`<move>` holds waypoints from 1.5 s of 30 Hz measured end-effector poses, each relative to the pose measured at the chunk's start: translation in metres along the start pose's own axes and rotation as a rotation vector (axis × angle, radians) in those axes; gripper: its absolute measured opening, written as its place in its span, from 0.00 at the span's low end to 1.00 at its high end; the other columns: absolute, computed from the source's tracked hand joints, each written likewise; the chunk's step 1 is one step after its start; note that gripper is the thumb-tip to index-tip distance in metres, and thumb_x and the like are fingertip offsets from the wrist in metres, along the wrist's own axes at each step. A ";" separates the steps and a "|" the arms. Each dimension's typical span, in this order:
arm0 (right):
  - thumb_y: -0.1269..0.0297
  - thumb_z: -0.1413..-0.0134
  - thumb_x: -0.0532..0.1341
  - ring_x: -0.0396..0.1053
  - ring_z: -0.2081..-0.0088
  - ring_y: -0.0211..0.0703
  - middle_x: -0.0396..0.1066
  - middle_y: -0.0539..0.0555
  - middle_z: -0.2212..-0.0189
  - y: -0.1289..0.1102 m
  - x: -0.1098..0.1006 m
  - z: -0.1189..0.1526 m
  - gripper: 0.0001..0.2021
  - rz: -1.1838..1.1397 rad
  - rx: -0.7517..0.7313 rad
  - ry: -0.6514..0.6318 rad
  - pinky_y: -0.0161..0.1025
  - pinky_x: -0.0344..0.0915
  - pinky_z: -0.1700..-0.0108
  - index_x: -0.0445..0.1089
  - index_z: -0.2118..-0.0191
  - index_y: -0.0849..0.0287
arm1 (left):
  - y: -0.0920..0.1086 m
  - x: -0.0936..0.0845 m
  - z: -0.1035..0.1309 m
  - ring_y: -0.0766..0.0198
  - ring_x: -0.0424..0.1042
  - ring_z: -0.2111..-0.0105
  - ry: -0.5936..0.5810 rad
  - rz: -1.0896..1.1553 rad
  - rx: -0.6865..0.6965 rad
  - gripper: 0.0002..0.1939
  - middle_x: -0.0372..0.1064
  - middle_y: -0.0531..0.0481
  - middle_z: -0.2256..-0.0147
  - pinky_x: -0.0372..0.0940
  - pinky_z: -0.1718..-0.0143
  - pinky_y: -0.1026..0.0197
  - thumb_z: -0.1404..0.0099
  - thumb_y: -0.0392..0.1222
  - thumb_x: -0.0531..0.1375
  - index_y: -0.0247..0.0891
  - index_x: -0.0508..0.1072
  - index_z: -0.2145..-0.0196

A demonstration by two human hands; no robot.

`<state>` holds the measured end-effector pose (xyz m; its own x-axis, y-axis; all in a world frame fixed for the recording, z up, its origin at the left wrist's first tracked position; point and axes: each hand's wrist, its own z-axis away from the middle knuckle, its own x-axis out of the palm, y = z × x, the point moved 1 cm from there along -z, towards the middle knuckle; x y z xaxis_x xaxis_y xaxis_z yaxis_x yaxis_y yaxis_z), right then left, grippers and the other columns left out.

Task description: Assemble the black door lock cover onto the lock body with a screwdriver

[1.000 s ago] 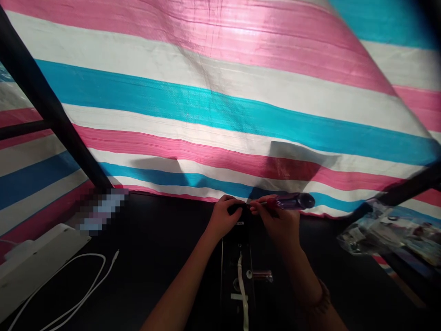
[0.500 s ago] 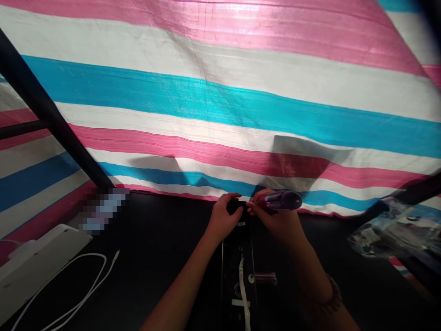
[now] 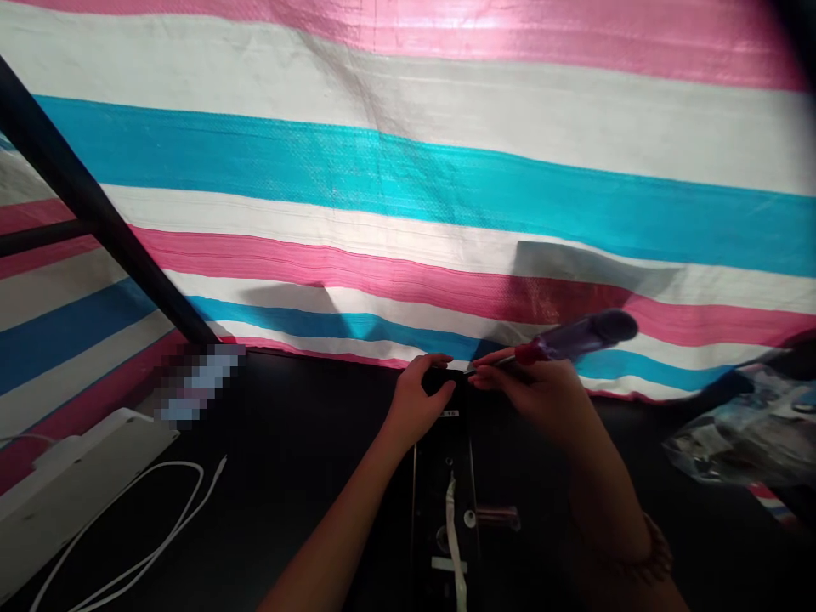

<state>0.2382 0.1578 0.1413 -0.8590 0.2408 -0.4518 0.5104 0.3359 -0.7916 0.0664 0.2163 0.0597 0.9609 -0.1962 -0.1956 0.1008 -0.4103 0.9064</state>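
My right hand (image 3: 532,387) is closed on a screwdriver (image 3: 583,334) with a see-through purple handle and a red collar. The fingers grip its shaft, the handle sticks out up and to the right, and the tip points left at the far end of a long black device (image 3: 443,501). Around that far end curl the thumb and fingers of my left hand (image 3: 421,395), gripping it. A pale flat strap or cable (image 3: 453,531) runs along the top of the device. Shade hides where the screwdriver tip meets it.
Right of the device lies a small clear reddish tube (image 3: 498,518). A white power strip (image 3: 82,480) and a looped white cable (image 3: 182,510) are at the left. Clear plastic bags (image 3: 745,425) lie at the right. A striped sheet (image 3: 408,187) hangs behind the black table (image 3: 306,442).
The screwdriver's handle has swung up and to the right, and my right hand has shifted right with it. My left hand stays at the device's far end. The view has shifted slightly.
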 end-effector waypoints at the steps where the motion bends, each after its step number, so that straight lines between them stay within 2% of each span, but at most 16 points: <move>1: 0.55 0.43 0.67 0.80 0.70 0.49 0.80 0.52 0.72 0.001 0.002 -0.001 0.10 0.016 -0.026 0.023 0.41 0.79 0.66 0.79 0.67 0.55 | 0.000 0.000 0.000 0.57 0.75 0.52 -0.001 0.004 -0.002 0.17 0.77 0.49 0.55 0.67 0.47 0.54 0.40 0.30 0.64 0.42 0.76 0.54; 3: 0.54 0.46 0.69 0.79 0.73 0.47 0.78 0.52 0.74 0.002 0.007 -0.004 0.11 0.056 -0.077 0.068 0.40 0.78 0.69 0.78 0.70 0.56 | 0.001 0.001 0.000 0.56 0.75 0.52 -0.004 0.012 -0.007 0.17 0.77 0.48 0.55 0.67 0.46 0.53 0.40 0.30 0.64 0.42 0.76 0.54; 6: 0.54 0.46 0.70 0.78 0.74 0.45 0.77 0.51 0.73 0.003 0.013 -0.006 0.10 0.008 -0.081 0.095 0.39 0.77 0.70 0.77 0.65 0.56 | 0.001 0.002 0.000 0.56 0.75 0.52 -0.012 0.030 -0.014 0.16 0.77 0.48 0.54 0.67 0.46 0.53 0.41 0.30 0.65 0.42 0.76 0.56; 10: 0.57 0.41 0.66 0.79 0.70 0.46 0.78 0.51 0.70 0.000 0.011 -0.005 0.10 -0.125 -0.014 -0.047 0.40 0.78 0.66 0.77 0.58 0.56 | 0.000 0.001 -0.001 0.55 0.75 0.52 -0.013 0.068 -0.036 0.15 0.78 0.47 0.54 0.67 0.46 0.52 0.41 0.30 0.66 0.41 0.77 0.56; 12: 0.58 0.39 0.64 0.80 0.68 0.47 0.79 0.52 0.68 -0.002 0.009 -0.004 0.09 -0.119 -0.006 -0.107 0.41 0.78 0.64 0.77 0.58 0.56 | -0.001 0.000 -0.001 0.54 0.75 0.52 -0.005 0.095 -0.054 0.15 0.78 0.47 0.54 0.66 0.45 0.52 0.41 0.32 0.67 0.41 0.78 0.56; 14: 0.58 0.39 0.64 0.80 0.68 0.47 0.80 0.53 0.68 -0.002 0.008 -0.005 0.09 -0.101 0.008 -0.099 0.42 0.78 0.64 0.77 0.60 0.57 | -0.004 -0.002 0.000 0.54 0.75 0.52 0.008 0.127 -0.082 0.14 0.78 0.47 0.54 0.66 0.46 0.53 0.39 0.34 0.66 0.41 0.78 0.55; 18: 0.55 0.48 0.71 0.78 0.73 0.47 0.77 0.52 0.75 0.001 0.010 -0.008 0.12 -0.069 0.050 0.006 0.41 0.77 0.69 0.74 0.67 0.59 | -0.018 -0.008 0.006 0.55 0.76 0.56 0.061 0.224 -0.168 0.13 0.78 0.45 0.55 0.69 0.53 0.56 0.32 0.46 0.60 0.40 0.77 0.53; 21: 0.55 0.47 0.71 0.77 0.74 0.45 0.77 0.52 0.73 0.002 0.011 -0.009 0.14 -0.134 0.082 0.003 0.39 0.76 0.70 0.74 0.60 0.58 | -0.036 -0.015 0.018 0.55 0.77 0.55 0.132 0.291 -0.226 0.20 0.77 0.43 0.53 0.70 0.56 0.58 0.28 0.55 0.53 0.38 0.74 0.53; 23: 0.55 0.44 0.68 0.77 0.71 0.43 0.77 0.52 0.70 0.001 0.009 -0.008 0.14 -0.198 0.077 -0.049 0.39 0.77 0.67 0.74 0.56 0.58 | -0.049 -0.020 0.028 0.56 0.77 0.60 0.163 0.286 -0.268 0.22 0.77 0.42 0.56 0.70 0.62 0.59 0.29 0.58 0.52 0.37 0.73 0.54; 26: 0.57 0.39 0.64 0.78 0.66 0.44 0.77 0.53 0.67 -0.002 0.005 -0.007 0.10 -0.236 0.054 -0.165 0.40 0.77 0.62 0.75 0.58 0.58 | -0.064 -0.025 0.041 0.59 0.75 0.66 0.147 0.201 -0.300 0.18 0.76 0.46 0.64 0.67 0.66 0.61 0.33 0.55 0.58 0.36 0.75 0.61; 28: 0.58 0.38 0.63 0.79 0.66 0.45 0.78 0.54 0.68 -0.003 0.004 -0.006 0.10 -0.226 0.058 -0.190 0.41 0.77 0.61 0.76 0.60 0.58 | -0.069 -0.024 0.047 0.60 0.73 0.67 0.099 0.126 -0.293 0.14 0.75 0.49 0.68 0.65 0.66 0.62 0.35 0.51 0.61 0.36 0.76 0.64; 32: 0.57 0.42 0.66 0.78 0.72 0.45 0.76 0.52 0.74 0.000 0.005 -0.009 0.09 -0.176 0.059 -0.062 0.41 0.77 0.66 0.75 0.64 0.58 | -0.068 -0.017 0.052 0.62 0.68 0.70 -0.002 -0.001 -0.246 0.08 0.71 0.51 0.71 0.61 0.68 0.63 0.38 0.43 0.62 0.36 0.76 0.71; 34: 0.57 0.44 0.68 0.79 0.71 0.48 0.76 0.52 0.74 0.002 0.005 -0.010 0.09 -0.180 0.067 -0.025 0.43 0.77 0.66 0.74 0.66 0.57 | -0.065 -0.014 0.053 0.63 0.66 0.70 -0.031 -0.041 -0.225 0.07 0.70 0.52 0.71 0.60 0.68 0.63 0.39 0.40 0.62 0.36 0.74 0.73; 36: 0.56 0.44 0.68 0.80 0.69 0.50 0.77 0.53 0.72 0.004 0.004 -0.010 0.10 -0.193 0.081 -0.023 0.45 0.78 0.64 0.74 0.66 0.57 | -0.063 -0.013 0.054 0.63 0.66 0.69 -0.043 -0.070 -0.209 0.07 0.70 0.52 0.71 0.60 0.67 0.63 0.39 0.38 0.61 0.36 0.74 0.74; 41: 0.55 0.40 0.64 0.81 0.64 0.50 0.79 0.56 0.65 0.003 0.000 -0.007 0.12 -0.226 0.069 -0.082 0.46 0.78 0.58 0.74 0.58 0.58 | -0.059 -0.014 0.053 0.62 0.66 0.69 -0.056 -0.119 -0.175 0.07 0.69 0.52 0.71 0.61 0.66 0.62 0.40 0.35 0.60 0.36 0.72 0.75; 45: 0.56 0.42 0.66 0.79 0.70 0.47 0.78 0.53 0.72 0.005 0.001 -0.009 0.09 -0.158 0.019 -0.040 0.42 0.77 0.65 0.74 0.66 0.57 | -0.059 -0.014 0.053 0.63 0.66 0.70 -0.055 -0.152 -0.167 0.07 0.68 0.52 0.72 0.60 0.66 0.62 0.39 0.35 0.59 0.36 0.72 0.75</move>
<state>0.2397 0.1677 0.1407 -0.9297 0.1493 -0.3368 0.3682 0.3497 -0.8614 0.0332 0.1958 -0.0112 0.9163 -0.1937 -0.3505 0.2889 -0.2862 0.9136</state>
